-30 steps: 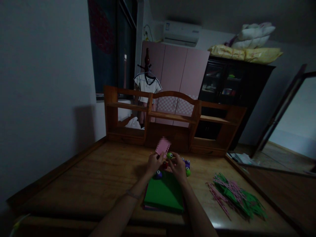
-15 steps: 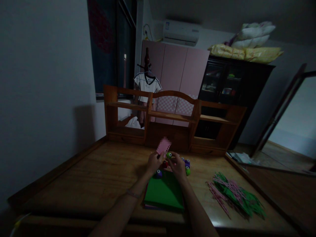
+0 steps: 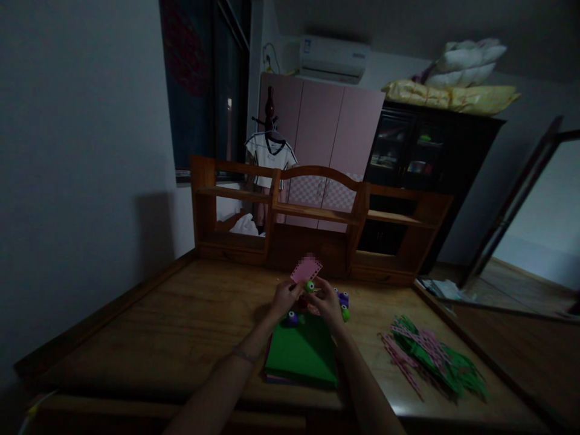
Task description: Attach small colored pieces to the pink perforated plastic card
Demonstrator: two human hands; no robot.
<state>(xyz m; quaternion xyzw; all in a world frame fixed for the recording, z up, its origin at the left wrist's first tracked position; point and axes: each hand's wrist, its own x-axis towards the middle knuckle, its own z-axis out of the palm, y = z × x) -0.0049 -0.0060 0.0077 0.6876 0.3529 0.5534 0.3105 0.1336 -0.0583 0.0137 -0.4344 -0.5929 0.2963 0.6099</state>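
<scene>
Punching step: left hand (image 3: 284, 297) pinches pink paper strip (image 3: 306, 271); right hand (image 3: 327, 302) grips green craft punch (image 3: 310, 286) on it, above green sheets (image 3: 301, 353) mid-tabletop. Next likely needs a firm squeeze.

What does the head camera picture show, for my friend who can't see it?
In a dim room, two hands hold a small pink card and a green punch above a stack of green sheets on a wooden table. Green and pink paper strips lie piled to the right.

sheet stack (image 3: 301, 356) on table (image 3: 158, 338) | strips (image 3: 430, 356) right
</scene>
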